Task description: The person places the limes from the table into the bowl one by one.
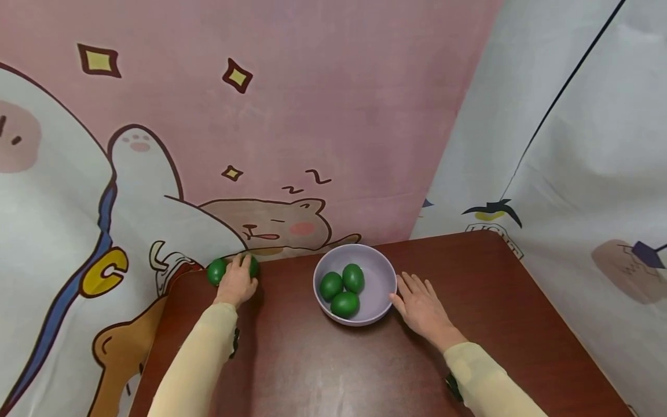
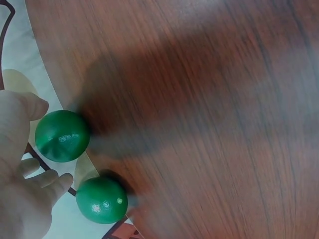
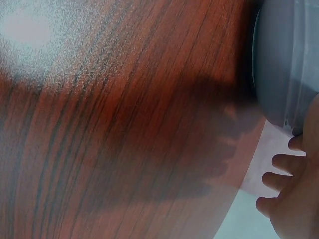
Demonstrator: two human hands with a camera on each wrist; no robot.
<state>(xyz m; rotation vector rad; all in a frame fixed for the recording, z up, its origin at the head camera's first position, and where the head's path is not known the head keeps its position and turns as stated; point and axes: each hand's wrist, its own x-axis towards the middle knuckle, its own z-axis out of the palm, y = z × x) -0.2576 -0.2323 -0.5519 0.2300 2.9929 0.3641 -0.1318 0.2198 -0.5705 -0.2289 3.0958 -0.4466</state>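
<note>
Two pale yellow sleeves [image 1: 195, 359] extend over the table [image 1: 292, 359]. Right hand [image 1: 424, 307]: fingers extended, grasping nothing, at the right side of the purple bowl [image 1: 377, 292], which contains three green fruits [image 1: 345, 304]. Left hand [image 1: 237, 284]: unclenched, thumb and fingers spread about one of two loose green fruits [image 2: 62, 136] at the table's far left edge. Beyond: a printed backdrop [image 1: 333, 116].

Lilac bowl [image 1: 379, 289] holds three green fruits [image 1: 353, 278], right hand's fingers [image 1: 405, 286] beside it
</note>
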